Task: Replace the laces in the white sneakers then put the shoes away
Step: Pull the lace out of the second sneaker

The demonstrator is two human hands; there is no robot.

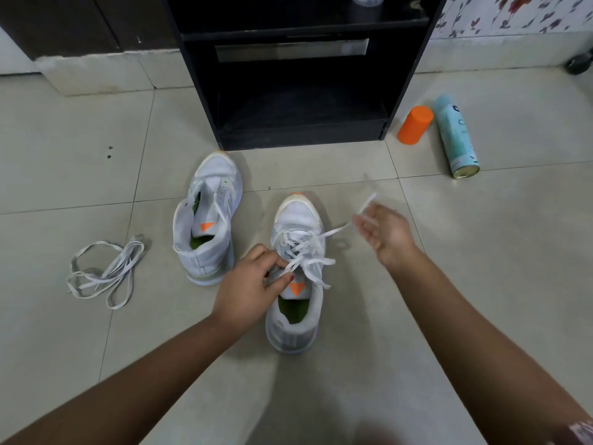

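Two white sneakers with orange toe tips stand on the tiled floor. The right sneaker carries a white lace threaded through several eyelets. My left hand pinches one end of that lace at the shoe's tongue. My right hand, blurred by motion, holds the other lace end up and out to the right of the shoe. The left sneaker stands beside it, its upper eyelets bare. A loose white lace lies in a tangle on the floor at the left.
A black shelf unit with an open lower compartment stands just beyond the shoes. An orange cylinder and a pale blue spray can lie on the floor at the right. Bare tiles surround the shoes.
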